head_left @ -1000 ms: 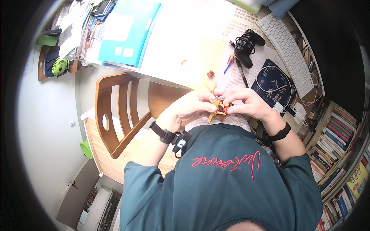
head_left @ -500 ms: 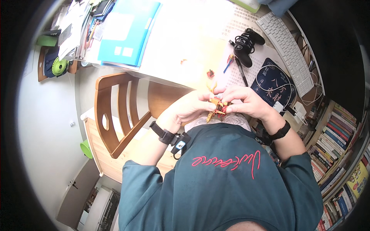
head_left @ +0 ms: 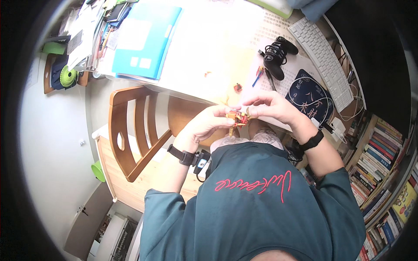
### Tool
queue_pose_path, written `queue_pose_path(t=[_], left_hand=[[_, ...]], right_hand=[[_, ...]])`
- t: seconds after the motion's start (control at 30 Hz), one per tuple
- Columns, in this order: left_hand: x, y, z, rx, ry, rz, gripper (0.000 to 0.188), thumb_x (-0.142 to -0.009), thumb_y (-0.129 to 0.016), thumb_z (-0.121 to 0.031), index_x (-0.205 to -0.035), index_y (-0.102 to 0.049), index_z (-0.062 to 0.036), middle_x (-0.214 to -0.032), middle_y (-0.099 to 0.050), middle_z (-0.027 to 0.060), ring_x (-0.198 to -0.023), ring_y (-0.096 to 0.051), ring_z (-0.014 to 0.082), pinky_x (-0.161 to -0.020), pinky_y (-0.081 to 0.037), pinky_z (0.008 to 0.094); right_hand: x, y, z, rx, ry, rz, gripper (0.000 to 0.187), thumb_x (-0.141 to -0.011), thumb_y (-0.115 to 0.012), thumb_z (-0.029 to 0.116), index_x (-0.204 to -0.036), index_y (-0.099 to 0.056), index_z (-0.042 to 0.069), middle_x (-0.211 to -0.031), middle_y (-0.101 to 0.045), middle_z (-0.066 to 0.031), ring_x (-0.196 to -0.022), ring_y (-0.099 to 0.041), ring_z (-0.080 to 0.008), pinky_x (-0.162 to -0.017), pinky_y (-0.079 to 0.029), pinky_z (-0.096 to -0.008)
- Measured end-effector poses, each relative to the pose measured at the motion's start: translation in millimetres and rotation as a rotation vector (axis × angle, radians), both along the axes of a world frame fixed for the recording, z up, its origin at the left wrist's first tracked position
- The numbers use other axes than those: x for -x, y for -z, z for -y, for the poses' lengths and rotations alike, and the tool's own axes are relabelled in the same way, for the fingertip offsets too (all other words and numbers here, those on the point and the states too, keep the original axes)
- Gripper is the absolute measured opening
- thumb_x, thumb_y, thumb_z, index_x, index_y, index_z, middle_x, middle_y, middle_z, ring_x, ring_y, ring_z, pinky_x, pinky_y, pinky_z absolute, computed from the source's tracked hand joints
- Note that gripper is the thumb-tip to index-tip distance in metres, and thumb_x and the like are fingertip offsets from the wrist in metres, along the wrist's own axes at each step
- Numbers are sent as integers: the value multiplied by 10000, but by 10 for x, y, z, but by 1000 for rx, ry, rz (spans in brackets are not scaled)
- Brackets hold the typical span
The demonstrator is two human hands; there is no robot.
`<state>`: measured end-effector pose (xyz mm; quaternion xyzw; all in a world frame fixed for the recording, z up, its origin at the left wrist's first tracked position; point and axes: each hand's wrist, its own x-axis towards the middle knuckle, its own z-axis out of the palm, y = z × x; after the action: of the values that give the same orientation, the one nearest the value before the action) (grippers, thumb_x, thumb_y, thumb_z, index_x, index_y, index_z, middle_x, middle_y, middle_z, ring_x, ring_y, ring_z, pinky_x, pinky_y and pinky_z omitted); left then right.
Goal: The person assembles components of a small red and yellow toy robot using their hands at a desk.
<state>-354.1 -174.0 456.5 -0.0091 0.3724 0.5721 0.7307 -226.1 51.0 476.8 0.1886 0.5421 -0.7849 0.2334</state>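
A small red and orange jointed plastic toy (head_left: 237,118) is held above my lap, just off the desk's near edge. My left hand (head_left: 207,123) pinches its left side between thumb and fingers. At the toy's right side, my right hand (head_left: 276,108) has its thumb and fingertips closed on a small yellowish part. An orange piece of the toy points down toward my lap. Part of the toy is hidden behind my fingers. Beyond my hands, a small dark red piece (head_left: 237,88) lies on the desk, with a slim blue and orange piece (head_left: 258,76) to its right.
A black game controller (head_left: 274,63) with its cable wound round it lies near a dark blue mat (head_left: 308,96) and a white keyboard (head_left: 323,61). Blue folders (head_left: 167,41) lie at the desk's left. A wooden chair (head_left: 124,130) stands left of me, bookshelves (head_left: 376,163) right.
Both hands have shifted slightly left with the toy, which is turned differently. My right hand has drawn back a little from the left, its grip now on the toy's right edge.
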Motion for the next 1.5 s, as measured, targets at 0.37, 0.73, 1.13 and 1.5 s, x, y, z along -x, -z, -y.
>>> queue_pose_path(t=[0.37, 0.73, 1.13, 1.5], left_hand=[[-3, 83, 60, 143, -108, -86, 355, -893, -626, -99, -1229, -575, 3, -1141, -646, 82, -1028, -628, 147, -888, -509, 278], [61, 139, -33, 172, -113, -126, 357, -897, -629, -156, -1221, -582, -13, -1127, -651, 71, -1027, -620, 137, -897, -489, 301], [136, 270, -618, 239, -20, -278, 348, -918, -600, -305, -1189, -618, -87, -1020, -658, 13, -940, -596, 81, -777, -473, 277], [112, 186, -737, 171, -40, -481, 302, -905, -645, -259, -1124, -606, -55, -864, -636, 7, -681, -559, 48, -600, -447, 197]], right_hand=[[337, 697, 223, -1175, -89, -396, 385, -762, -623, 83, -1144, -579, 88, -939, -593, -143, -881, -609, -351, -762, -503, -418], [236, 505, 42, -409, 296, -172, 262, -821, -651, 59, -1070, -580, 15, -948, -648, -43, -818, -598, -105, -739, -491, -257], [62, 200, -87, 252, 535, -60, 335, -845, -625, -15, -1163, -526, 21, -1027, -627, -88, -908, -641, -170, -789, -535, -292], [5, 278, -91, 162, 508, -88, 370, -846, -617, -11, -1211, -567, 24, -1055, -612, -73, -908, -609, -147, -793, -513, -282]])
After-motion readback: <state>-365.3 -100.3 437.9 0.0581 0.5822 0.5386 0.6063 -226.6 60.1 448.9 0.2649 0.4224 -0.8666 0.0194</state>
